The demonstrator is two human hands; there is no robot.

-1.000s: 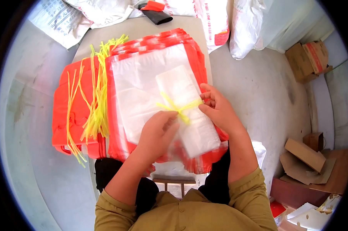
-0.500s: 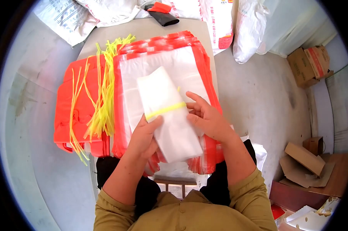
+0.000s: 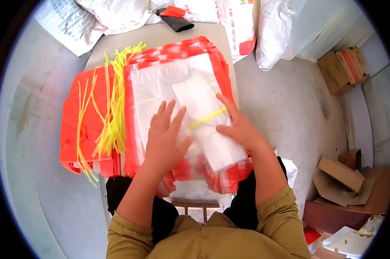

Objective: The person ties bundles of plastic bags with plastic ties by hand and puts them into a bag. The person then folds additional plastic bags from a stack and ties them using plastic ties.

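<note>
A white folded bundle of plastic bags (image 3: 216, 144) with a yellow tie (image 3: 209, 118) round its middle lies tilted above a stack of clear plastic bags with red edges (image 3: 154, 80). My right hand (image 3: 240, 129) grips the bundle's right side, thumb on top and some fingers hidden behind it. Off the bundle's left side, my left hand (image 3: 167, 140) is open with fingers spread, holding nothing. To the left, loose yellow ties (image 3: 113, 125) hang over a pile of red bags (image 3: 80, 125).
White printed sacks (image 3: 121, 15) and a black-and-red item (image 3: 176, 19) are at the table's (image 3: 160, 34) far edge. Cardboard boxes (image 3: 342, 71) stand on the floor at right, with an opened carton (image 3: 341, 181) nearer. My knees are under the near edge.
The bundle has shifted right with my right hand now gripping its side. My left hand has let go of it and spread its fingers.
</note>
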